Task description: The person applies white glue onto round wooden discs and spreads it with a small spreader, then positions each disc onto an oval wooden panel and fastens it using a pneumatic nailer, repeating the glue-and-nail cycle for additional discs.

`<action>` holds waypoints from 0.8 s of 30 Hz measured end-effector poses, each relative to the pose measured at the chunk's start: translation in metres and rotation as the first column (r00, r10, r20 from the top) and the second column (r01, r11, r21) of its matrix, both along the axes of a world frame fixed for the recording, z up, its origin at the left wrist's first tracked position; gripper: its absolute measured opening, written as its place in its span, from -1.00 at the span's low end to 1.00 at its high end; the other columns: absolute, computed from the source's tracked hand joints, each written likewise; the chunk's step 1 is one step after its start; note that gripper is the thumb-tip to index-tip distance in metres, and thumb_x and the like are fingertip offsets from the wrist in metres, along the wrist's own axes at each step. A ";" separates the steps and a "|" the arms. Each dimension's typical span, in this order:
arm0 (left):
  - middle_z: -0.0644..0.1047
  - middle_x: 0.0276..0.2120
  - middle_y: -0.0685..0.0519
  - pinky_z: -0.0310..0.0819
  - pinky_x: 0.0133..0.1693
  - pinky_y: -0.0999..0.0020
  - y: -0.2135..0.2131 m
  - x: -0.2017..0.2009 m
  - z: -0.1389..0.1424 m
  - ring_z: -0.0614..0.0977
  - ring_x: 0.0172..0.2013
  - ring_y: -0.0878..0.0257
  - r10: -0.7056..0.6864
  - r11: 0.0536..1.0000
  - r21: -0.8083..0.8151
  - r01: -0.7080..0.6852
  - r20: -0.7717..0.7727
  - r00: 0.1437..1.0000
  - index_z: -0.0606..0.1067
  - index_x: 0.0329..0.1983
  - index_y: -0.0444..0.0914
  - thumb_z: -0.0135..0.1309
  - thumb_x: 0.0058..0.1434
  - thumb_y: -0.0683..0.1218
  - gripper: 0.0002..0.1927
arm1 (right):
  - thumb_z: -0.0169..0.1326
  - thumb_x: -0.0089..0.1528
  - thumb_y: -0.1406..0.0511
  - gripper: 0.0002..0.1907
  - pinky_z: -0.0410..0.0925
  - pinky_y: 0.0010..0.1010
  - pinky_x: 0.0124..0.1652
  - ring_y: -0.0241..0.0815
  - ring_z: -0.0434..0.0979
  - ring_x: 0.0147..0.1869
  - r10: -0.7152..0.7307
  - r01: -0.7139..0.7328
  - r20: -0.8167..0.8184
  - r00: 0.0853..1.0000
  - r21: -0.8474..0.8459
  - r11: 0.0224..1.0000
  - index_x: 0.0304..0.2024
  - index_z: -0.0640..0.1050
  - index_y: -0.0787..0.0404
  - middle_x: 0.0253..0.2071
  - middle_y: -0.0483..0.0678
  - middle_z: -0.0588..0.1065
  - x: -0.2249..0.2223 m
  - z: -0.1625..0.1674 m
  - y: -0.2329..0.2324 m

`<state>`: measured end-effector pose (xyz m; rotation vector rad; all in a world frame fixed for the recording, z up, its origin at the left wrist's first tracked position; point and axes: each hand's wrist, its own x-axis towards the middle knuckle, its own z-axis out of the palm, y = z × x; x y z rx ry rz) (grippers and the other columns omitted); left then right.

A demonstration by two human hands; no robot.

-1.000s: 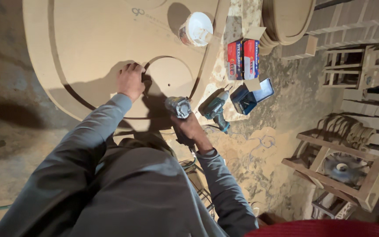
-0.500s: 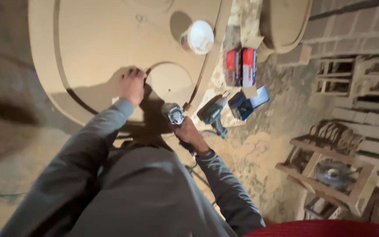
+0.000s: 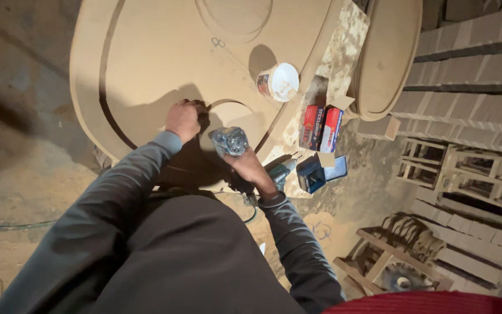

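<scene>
A large oval brown board [image 3: 146, 52] with curved cut grooves lies flat below me. My left hand [image 3: 182, 120] presses down on it beside a round cut-out disc [image 3: 230, 113]. My right hand [image 3: 253, 168] grips a silver-headed power tool [image 3: 229, 141] whose head sits at the disc's near edge. A white plastic tub [image 3: 279, 81] stands on the board beyond the disc.
A teal cordless drill [image 3: 280, 172] and an open blue case [image 3: 321, 172] lie to the right on a sawdust-covered surface, near two red boxes [image 3: 321, 127]. Another oval board [image 3: 387, 55] leans at the upper right. Wooden frames [image 3: 460, 166] and stacked slats fill the right side.
The view has shifted as my head moved. My right hand has brought the power tool up from near my body to the disc's edge. My left hand stays pressed on the board.
</scene>
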<state>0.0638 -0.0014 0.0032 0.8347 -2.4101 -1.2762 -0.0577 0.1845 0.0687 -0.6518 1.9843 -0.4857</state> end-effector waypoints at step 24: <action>0.62 -0.28 -0.06 0.47 -0.10 0.05 -0.007 0.002 -0.001 0.60 -0.19 -0.07 0.008 0.999 -0.050 -0.009 -0.012 1.000 0.57 -0.38 -0.19 0.21 0.05 0.00 -0.82 | 0.14 0.26 0.37 -0.79 0.30 -0.33 -0.59 -0.22 0.42 -0.65 -0.120 0.116 0.052 0.991 0.073 0.991 -0.41 0.49 0.43 -0.64 -0.04 0.44 -0.016 0.001 -0.050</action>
